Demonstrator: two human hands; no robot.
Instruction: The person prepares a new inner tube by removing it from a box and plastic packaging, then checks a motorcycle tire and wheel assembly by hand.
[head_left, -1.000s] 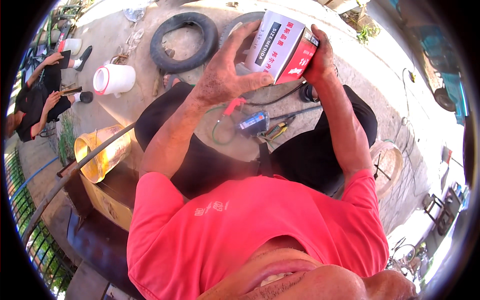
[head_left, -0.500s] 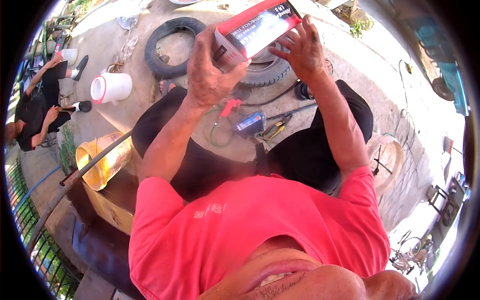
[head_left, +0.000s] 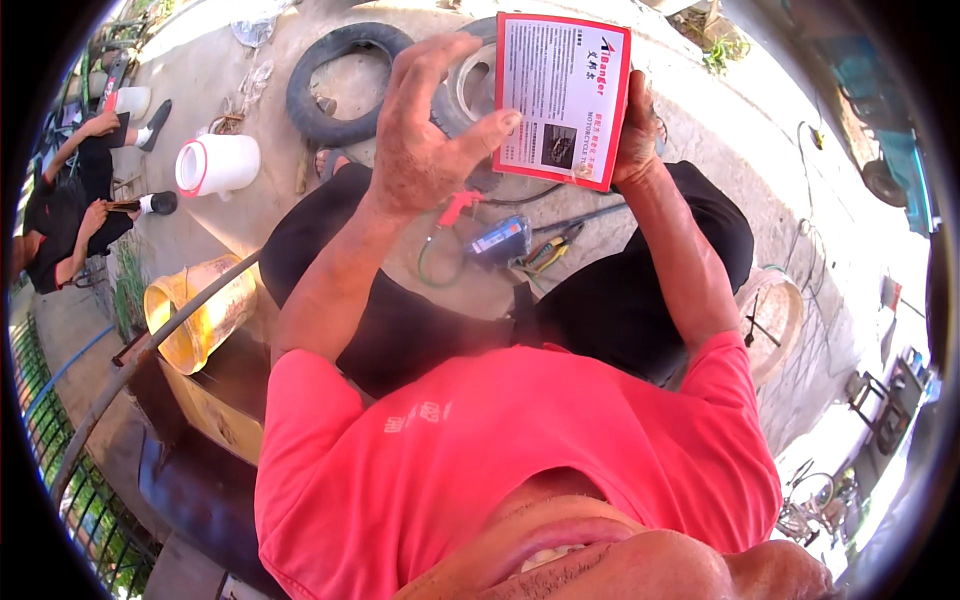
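Observation:
A flat-sided white cardboard box (head_left: 570,75) with a red border is held up before me, its printed face with a small dark picture turned my way. My right hand (head_left: 637,135) grips it along its right edge, most of the fingers hidden behind it. On the other side my left hand (head_left: 420,130) is open, fingers spread, the thumb tip just overlapping the box's left edge. Behind the box, a wheel with a tyre (head_left: 455,95) lies on the ground, partly covered. A loose black tyre (head_left: 303,108) lies to its left.
Between my legs lie a red air gun (head_left: 459,207) with a hose, a blue packet (head_left: 502,240) and yellow-handled pliers (head_left: 550,254). Leftward are a white bucket (head_left: 225,163), a yellow bucket (head_left: 225,305) and a seated person (head_left: 65,215). A round tub (head_left: 775,325) stands right.
The box has turned so its broad printed face is toward me. My left hand has loosened from its side, and my right hand has closed on its right edge.

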